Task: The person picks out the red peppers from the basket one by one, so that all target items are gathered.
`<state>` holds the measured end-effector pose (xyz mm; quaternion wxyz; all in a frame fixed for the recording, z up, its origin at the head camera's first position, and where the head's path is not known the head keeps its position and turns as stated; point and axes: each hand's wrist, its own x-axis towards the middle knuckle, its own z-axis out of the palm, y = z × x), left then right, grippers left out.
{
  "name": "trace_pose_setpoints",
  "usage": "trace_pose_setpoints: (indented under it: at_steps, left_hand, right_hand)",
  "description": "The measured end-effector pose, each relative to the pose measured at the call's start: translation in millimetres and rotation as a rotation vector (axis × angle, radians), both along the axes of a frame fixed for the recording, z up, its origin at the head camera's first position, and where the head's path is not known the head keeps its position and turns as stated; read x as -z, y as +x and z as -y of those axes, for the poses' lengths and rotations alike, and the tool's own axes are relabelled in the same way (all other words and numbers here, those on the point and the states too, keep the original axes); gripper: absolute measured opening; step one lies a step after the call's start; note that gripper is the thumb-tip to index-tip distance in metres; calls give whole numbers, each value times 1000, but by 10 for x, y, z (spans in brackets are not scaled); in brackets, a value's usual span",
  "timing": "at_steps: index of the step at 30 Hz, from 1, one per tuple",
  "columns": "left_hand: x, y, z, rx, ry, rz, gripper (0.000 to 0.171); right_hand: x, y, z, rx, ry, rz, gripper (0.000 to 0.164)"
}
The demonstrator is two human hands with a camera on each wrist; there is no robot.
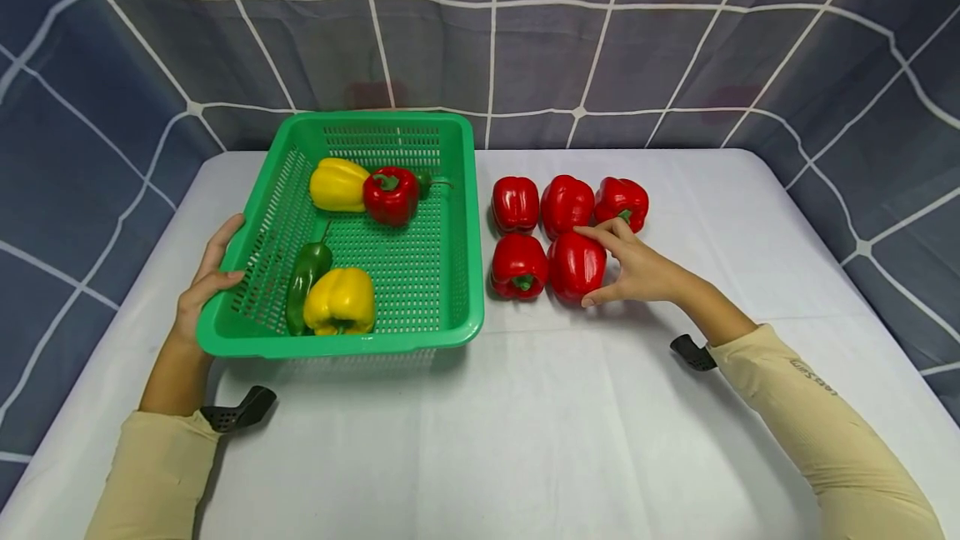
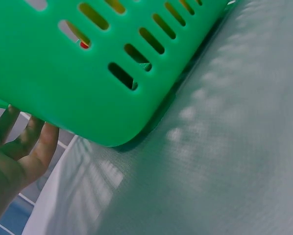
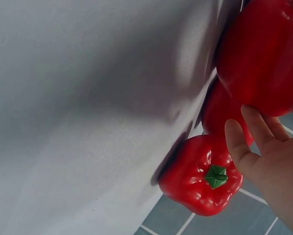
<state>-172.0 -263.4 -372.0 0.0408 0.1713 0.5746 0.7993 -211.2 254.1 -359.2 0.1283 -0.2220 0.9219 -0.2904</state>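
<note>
My left hand point(image 1: 201, 294) grips the left rim of a green plastic basket point(image 1: 480, 273), thumb over the edge and fingers outside. In the left wrist view its fingers point(image 2: 46, 144) reach up under the rim. Inside the basket lie two yellow bell peppers point(image 1: 340, 302), a red bell pepper point(image 1: 392, 197), a long green chili point(image 1: 306, 282) and another green pepper, mostly hidden behind the red one. On the right, my right hand point(image 1: 637, 269) holds a red bell pepper point(image 1: 576, 267) between thumb and fingers, at the front right of a cluster.
Beside the held pepper stand several other red bell peppers point(image 1: 519, 267), in two rows right of the basket. A white cloth point(image 1: 525, 440) covers the table. Dark checked fabric point(image 1: 540, 48) hangs behind and at both sides. Black wrist cameras point(image 1: 242, 411) sit on both forearms.
</note>
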Motion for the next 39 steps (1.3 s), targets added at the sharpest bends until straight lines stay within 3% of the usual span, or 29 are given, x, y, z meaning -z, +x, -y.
trace_pose_setpoints:
  at_steps: [12,20,23,30,39]
  left_hand:
    - [-38,-4,87,4,-82,51,61]
    - [-152,4,194,131,-103,108,58]
    - [-200,-2,197,152,-123,125,57]
    - [-247,8,124,100,-134,156,56]
    - [-240,29,113,52,-206,125,55]
  right_hand:
    - [20,2,-19,3,-5,13,99]
    - [14,-8,-28,3,4,22,98]
    - [13,-9,-33,3,2,28,98]
    - [23,-14,-50,-2,-3,37,100]
    - [10,-24,-73,-12,7,58,104]
